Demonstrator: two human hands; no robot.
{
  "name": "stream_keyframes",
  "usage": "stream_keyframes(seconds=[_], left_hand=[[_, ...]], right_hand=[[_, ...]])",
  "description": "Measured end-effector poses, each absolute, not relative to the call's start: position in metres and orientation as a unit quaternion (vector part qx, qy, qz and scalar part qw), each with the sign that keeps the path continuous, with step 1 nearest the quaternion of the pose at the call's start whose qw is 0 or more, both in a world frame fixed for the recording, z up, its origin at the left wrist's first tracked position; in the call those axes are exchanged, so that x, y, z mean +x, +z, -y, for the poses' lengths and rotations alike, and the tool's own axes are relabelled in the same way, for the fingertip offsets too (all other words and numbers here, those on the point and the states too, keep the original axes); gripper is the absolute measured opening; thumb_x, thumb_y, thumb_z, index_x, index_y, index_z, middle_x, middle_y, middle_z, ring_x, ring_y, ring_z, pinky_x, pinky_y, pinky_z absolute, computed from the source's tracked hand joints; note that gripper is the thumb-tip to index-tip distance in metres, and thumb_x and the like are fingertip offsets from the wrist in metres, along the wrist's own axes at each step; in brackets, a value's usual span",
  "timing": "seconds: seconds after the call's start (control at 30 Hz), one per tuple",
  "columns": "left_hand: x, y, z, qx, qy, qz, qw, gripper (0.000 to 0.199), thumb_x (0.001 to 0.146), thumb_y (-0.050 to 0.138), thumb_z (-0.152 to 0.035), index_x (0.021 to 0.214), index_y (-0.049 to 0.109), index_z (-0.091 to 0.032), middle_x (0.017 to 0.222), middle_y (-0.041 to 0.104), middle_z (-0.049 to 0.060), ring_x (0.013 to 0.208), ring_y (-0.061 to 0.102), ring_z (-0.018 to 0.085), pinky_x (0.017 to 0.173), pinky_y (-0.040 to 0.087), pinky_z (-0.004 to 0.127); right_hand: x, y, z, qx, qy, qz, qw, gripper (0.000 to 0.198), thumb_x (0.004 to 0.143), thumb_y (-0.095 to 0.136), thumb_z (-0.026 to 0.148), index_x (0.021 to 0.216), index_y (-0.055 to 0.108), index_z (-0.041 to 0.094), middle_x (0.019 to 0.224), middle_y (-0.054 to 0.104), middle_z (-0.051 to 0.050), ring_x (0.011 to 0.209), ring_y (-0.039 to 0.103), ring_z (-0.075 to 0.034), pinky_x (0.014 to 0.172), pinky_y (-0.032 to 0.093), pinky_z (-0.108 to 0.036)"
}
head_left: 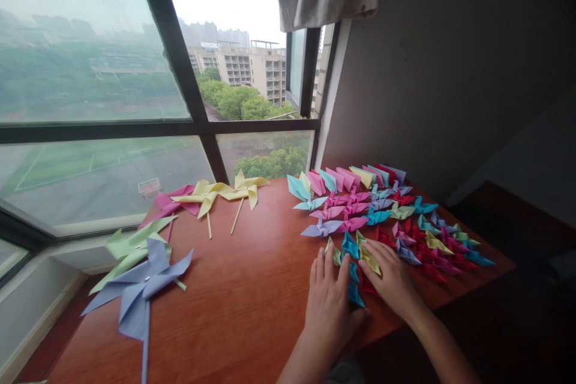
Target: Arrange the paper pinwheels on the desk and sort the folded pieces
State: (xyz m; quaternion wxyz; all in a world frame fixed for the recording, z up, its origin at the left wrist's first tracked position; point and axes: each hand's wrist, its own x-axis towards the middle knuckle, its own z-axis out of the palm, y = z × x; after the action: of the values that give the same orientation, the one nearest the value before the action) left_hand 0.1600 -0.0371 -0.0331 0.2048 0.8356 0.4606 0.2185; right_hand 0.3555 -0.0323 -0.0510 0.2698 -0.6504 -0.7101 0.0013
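Note:
Small folded paper boats stand in short rows on the wooden table between my two hands. My left hand (330,297) lies beside them on the left with its fingers stretched out and apart, the fingertips by a pale green paper boat (333,254) and the thumb near the blue paper boats (354,295). My right hand (392,276) is on the other side, fingers extended, its tips touching a yellow paper boat (369,261). A blue paper boat (350,246) sits just beyond the fingertips. Red paper boats are partly hidden under my right hand.
Paper cranes (330,212) and more small folded papers (438,244) fill the table's right side. Upright folded papers (346,179) line its back. Paper pinwheels, including a purple pinwheel (146,281) and a yellow pinwheel (245,189), lie left on the table (225,300), beside the window.

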Motion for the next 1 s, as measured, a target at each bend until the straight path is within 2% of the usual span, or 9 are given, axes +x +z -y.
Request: stream_keyframes(seconds=[0.37, 0.87, 1.0], left_hand=[[0.159, -0.030, 0.036, 0.835, 0.210, -0.464, 0.210, 0.104, 0.057, 0.084, -0.030, 0.149, 0.037, -0.021, 0.161, 0.021, 0.017, 0.146, 0.018, 0.042, 0.115, 0.025, 0.063], [0.158, -0.036, 0.036, 0.836, 0.228, -0.457, 0.199, 0.104, 0.056, 0.084, -0.030, 0.149, 0.037, -0.022, 0.161, 0.022, 0.016, 0.146, 0.019, 0.042, 0.115, 0.025, 0.062], [0.158, -0.038, 0.036, 0.835, 0.231, -0.457, 0.200, 0.104, 0.057, 0.083, -0.031, 0.149, 0.036, -0.022, 0.161, 0.022, 0.015, 0.145, 0.020, 0.043, 0.114, 0.026, 0.064]], right_hand=[[0.369, -0.039, 0.038, -0.661, 0.026, 0.673, 0.330, 0.045, 0.093, 0.048, 0.044, 0.132, 0.054, 0.021, 0.136, 0.056, -0.011, 0.127, 0.052, -0.028, 0.106, 0.045, -0.046], [0.375, -0.052, 0.056, -0.679, 0.116, 0.627, 0.365, 0.048, 0.092, 0.051, 0.048, 0.133, 0.053, 0.024, 0.139, 0.055, -0.009, 0.131, 0.048, -0.027, 0.109, 0.042, -0.046], [0.384, -0.049, 0.051, -0.676, 0.133, 0.619, 0.377, 0.046, 0.091, 0.052, 0.048, 0.129, 0.058, 0.023, 0.135, 0.059, -0.009, 0.127, 0.053, -0.027, 0.106, 0.045, -0.044]])
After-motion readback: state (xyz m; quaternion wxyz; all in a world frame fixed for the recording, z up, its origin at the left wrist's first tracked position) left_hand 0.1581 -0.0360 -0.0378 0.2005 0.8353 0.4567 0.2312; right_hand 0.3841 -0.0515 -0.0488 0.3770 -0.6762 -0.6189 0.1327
